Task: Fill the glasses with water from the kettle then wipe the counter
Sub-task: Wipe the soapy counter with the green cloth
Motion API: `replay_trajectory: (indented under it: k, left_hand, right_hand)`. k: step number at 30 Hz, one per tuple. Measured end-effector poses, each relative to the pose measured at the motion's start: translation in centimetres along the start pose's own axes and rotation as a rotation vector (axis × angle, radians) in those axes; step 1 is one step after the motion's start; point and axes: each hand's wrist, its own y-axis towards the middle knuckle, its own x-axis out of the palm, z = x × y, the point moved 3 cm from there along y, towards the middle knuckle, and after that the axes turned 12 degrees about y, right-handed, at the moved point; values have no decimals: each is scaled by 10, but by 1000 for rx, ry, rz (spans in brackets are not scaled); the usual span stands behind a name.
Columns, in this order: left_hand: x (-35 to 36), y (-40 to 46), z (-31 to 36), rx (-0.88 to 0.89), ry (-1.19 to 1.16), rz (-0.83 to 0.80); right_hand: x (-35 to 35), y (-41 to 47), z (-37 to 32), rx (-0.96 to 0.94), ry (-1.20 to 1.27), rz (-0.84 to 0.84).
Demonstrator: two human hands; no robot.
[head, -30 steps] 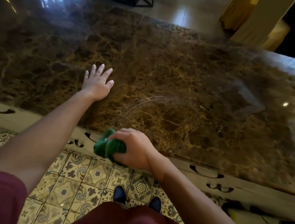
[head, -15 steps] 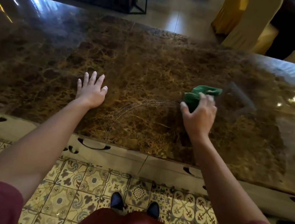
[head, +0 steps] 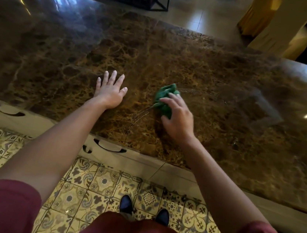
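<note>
Hotel or restaurant hall: marble counter [head: 175,57], patterned floor tiles [head: 102,183], fabric-covered chairs [head: 275,28].

patterned floor tiles [head: 102,183], draped chairs [head: 272,24]

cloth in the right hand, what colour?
Green: the crumpled green cloth under the right hand, head view.

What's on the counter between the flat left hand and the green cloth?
Nothing stands there. In the head view, only bare brown marble counter separates the left hand from the green cloth under the right hand, with faint wet streaks near the cloth.
</note>
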Motion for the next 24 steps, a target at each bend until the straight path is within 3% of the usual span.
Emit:
replay_trajectory:
  k: [7,10,13,16,18,21,24]
  left_hand:
    - [-4,2,-4,6,-33,-19]
    - [-3,2,-5,2,-24,-7]
    - [-2,2,-5,3,-11,-3]
    - [-1,2,-5,-2,-8,0]
    - [-1,2,-5,-6,-2,7]
    - [0,3,-3,-5,9,12]
    - [1,2,-3,-5,7,11]
  right_hand:
    - [46,-69,-57,-269,122,-286]
    - [47,-98,-72,-265,254,-404]
    - [34,-105,-75,-161,443,-405]
    - [2,-91,-68,-47,557,-248]
    - [-27,-75,-61,0,572,-56]
    - [-65,-43,-36,31,424,289]
    - [-81,-5,6,104,235,495]
